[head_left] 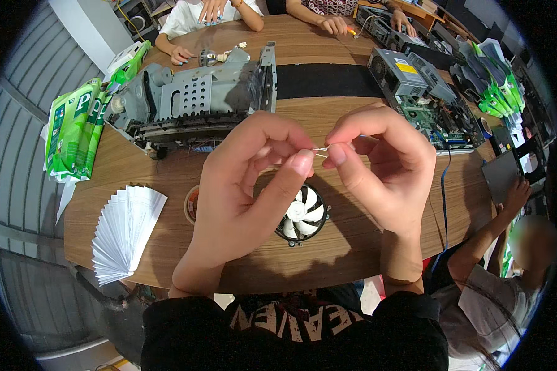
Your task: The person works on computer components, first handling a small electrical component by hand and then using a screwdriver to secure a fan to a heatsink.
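Observation:
Raised over the middle of the table, my left hand (254,179) and my right hand (377,164) face each other, thumb and forefinger pinched on both. A thin, pale, wire-like strand (320,149) spans the small gap between the fingertips, each hand gripping one end. Its ends are hidden in the fingers. Below the hands, on the table, lies a round cooling fan (298,212) with white blades and a black frame, partly covered by my left hand. Behind my left wrist shows the edge of a round container (190,205).
A stripped grey machine chassis (192,96) stands at the far left, an opened computer (433,114) at the right with a blue cable (444,198). Pleated paper (127,232) and green packs (74,133) lie left. People work across the table and at the right.

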A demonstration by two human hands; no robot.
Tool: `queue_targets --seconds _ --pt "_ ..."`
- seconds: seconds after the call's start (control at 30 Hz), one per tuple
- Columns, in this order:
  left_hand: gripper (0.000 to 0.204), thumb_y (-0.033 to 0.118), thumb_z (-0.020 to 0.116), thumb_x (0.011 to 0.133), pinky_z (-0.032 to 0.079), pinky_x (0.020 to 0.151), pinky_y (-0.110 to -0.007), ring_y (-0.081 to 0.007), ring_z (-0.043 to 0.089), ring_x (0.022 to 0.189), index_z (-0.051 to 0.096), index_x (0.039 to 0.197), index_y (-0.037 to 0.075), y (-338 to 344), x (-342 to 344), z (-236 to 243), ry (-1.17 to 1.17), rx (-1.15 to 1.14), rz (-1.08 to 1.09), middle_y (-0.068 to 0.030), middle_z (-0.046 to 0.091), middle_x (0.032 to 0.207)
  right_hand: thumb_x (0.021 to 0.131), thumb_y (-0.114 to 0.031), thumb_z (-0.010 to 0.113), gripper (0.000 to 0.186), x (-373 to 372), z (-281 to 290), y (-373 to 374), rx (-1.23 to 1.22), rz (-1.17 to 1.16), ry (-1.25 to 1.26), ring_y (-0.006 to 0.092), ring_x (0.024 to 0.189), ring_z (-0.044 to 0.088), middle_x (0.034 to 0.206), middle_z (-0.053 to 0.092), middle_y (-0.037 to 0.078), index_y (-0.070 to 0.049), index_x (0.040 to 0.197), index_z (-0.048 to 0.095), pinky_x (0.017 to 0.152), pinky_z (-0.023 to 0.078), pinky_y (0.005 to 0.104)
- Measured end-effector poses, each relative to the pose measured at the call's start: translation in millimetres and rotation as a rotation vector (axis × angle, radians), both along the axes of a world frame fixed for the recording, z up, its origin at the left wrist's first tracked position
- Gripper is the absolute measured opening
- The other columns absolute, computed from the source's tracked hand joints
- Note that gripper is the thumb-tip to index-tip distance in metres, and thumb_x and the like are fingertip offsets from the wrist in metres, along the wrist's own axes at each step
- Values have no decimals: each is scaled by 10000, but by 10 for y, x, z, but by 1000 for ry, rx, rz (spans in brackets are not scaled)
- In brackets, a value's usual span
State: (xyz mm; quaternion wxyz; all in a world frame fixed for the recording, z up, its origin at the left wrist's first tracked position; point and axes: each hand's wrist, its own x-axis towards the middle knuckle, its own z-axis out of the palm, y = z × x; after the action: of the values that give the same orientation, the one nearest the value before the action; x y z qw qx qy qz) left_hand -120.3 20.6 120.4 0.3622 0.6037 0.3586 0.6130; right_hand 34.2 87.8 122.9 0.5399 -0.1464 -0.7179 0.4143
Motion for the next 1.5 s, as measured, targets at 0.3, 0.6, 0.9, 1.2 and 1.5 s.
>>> queue_targets --seconds 0.3,0.6,0.9,1.2,1.5 --pt "123 29 489 878 427 745 -247 -120 518 817 527 979 -30 3 -30 -2 62 32 40 -89 533 934 733 60 645 108 14 29 -8 110 -65 -87 111 707 587 803 607 78 39 833 610 616 481 214" --pt "106 23 498 874 426 722 -243 -115 516 799 539 951 -38 -8 -42 7 107 26 87 -81 541 907 723 38 647 109 25 42 -2 235 -96 -181 136 737 559 821 599 95 52 816 591 631 439 229" --pt "79 -39 504 860 428 709 -235 -108 516 779 536 932 -38 13 -48 -15 190 75 129 -85 540 916 734 60 616 123 28 24 -1 172 -12 -170 151 753 558 836 590 114 62 851 577 657 444 236" --pt "73 -41 508 857 417 696 -230 -105 512 761 534 925 -41 17 -45 -31 189 115 134 -86 534 898 710 48 643 144 1 -10 31 264 -3 -162 178 750 564 812 587 128 59 833 570 659 452 256" --pt "61 -23 544 839 409 656 -212 -92 513 734 551 897 -42 -23 18 -38 116 75 140 -76 544 884 654 17 662 136 -82 -53 56 619 -242 -51 182 589 542 670 582 97 39 752 571 555 437 279"
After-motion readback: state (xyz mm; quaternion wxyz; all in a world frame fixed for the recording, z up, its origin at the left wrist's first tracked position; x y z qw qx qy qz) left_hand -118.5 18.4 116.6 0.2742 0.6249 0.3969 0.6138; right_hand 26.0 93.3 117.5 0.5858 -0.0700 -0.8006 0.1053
